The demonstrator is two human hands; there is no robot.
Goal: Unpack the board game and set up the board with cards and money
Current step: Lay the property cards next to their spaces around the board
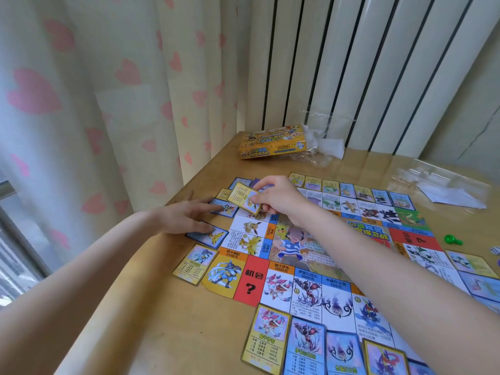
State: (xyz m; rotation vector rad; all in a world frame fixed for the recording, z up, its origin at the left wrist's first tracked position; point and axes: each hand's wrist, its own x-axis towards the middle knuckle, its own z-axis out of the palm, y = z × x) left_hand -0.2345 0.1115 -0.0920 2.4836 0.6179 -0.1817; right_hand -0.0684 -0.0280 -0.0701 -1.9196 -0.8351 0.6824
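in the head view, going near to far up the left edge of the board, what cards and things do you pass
yellow-bordered card → blue-bordered card under the left hand → blue card at its fingertips → card pinched in the right hand → yellow game box

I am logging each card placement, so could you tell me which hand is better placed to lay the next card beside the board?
The right hand, probably: it already pinches the yellow card over the board's left edge. The left hand lies flat, fingers touching two blue cards already laid.
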